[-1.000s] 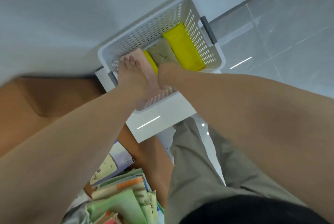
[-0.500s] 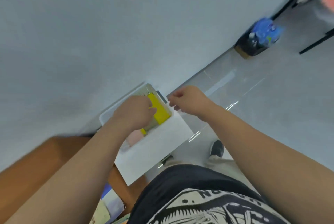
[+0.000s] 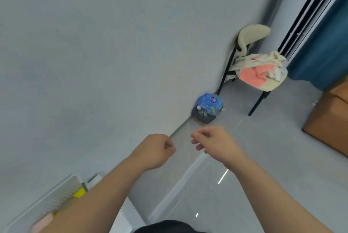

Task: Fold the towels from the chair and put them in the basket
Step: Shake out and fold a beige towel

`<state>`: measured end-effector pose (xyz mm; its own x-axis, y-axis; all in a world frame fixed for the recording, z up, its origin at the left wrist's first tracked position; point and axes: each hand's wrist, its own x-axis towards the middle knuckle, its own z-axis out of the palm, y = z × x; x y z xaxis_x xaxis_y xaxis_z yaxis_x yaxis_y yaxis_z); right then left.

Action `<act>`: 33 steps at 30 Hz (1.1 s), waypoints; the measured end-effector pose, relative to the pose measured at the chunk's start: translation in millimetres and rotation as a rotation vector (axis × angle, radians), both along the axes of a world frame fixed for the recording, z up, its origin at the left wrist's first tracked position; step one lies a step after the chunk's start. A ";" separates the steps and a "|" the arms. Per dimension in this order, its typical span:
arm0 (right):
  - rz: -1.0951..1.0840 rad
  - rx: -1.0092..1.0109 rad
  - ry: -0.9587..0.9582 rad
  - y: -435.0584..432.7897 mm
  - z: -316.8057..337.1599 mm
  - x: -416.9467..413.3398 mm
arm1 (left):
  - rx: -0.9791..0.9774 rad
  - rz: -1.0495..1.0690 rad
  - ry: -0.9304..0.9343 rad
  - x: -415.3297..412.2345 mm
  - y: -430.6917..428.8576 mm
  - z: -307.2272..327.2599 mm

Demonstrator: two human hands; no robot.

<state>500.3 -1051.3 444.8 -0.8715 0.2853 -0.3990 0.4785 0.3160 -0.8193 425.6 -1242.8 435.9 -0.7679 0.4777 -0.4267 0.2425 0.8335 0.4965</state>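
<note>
Though empty, left hand (image 3: 153,151), right hand (image 3: 216,142), one chair (image 3: 252,34), one basket (image 3: 53,200).

At lower left, the basket (image 3: 52,199) is cut off by the frame edge and partly covered by the left forearm (image 3: 98,195); only slivers of folded towels (image 3: 80,192) are seen. The cardboard box (image 3: 331,119) at right is cropped.

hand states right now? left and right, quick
Left hand: closed, fingers curled in, holding nothing.
Right hand: open, fingers loosely relaxed, holding nothing.
</note>
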 end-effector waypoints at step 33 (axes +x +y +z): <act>-0.401 0.022 -0.035 837.7 -29.2 -175.5 | 0.241 -0.164 -0.083 -245.2 893.8 -33.9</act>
